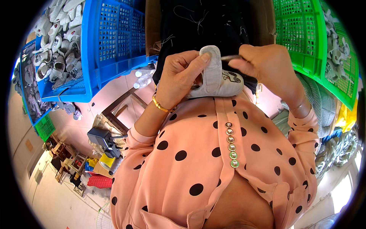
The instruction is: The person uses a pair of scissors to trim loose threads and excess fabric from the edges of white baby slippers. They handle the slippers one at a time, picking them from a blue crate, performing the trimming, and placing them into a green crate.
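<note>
My left hand [176, 76] pinches the upright strap of a small pale grey shoe [223, 90], thumb laid against the strap's rounded end. The shoe is held close to my body, with a dark printed or stitched picture on its toe. My right hand [271, 68], just right of the strap, is closed round a slim metal tool [228, 58]. Its tip points left at the strap; most of it is hidden by the fingers, so its kind does not show. Under both hands lies black cloth [198, 32] with loose white threads on it.
A blue plastic crate [89, 49] full of similar shoes [57, 45] stands at the left. On the right is a green crate [301, 42] with more shoes [337, 53]. Clear bottles [143, 79] and a wooden stool [124, 108] are on the left floor.
</note>
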The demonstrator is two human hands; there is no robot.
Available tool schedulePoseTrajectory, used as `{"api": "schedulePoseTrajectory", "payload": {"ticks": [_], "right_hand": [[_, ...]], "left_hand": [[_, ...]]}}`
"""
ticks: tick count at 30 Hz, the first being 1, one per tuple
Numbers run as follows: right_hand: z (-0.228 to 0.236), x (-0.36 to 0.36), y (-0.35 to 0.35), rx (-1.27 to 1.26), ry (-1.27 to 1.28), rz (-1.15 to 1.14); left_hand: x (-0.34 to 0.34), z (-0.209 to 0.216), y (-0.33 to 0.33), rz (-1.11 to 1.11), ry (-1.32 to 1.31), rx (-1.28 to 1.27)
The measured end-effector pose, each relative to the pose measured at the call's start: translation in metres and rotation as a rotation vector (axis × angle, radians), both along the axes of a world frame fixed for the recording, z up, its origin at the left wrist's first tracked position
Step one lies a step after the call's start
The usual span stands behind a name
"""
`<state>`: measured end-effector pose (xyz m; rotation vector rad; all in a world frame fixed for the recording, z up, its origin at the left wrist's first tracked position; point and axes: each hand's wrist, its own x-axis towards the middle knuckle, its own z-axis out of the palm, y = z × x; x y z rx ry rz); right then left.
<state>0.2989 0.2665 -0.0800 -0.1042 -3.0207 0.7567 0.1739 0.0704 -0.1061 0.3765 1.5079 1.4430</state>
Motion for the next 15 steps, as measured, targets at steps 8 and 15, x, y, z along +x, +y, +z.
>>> {"api": "schedulePoseTrajectory", "payload": {"ticks": [8,15], "right_hand": [[-0.029,-0.018,-0.017,-1.012,-0.212,-0.256],[-0.050,-0.019,-0.024,-1.235,-0.189,-0.353]], "left_hand": [[-0.001,0.004,0.006,-0.073,0.071,-0.016],[-0.006,-0.010,0.001,-0.056,1.223,0.112]]}}
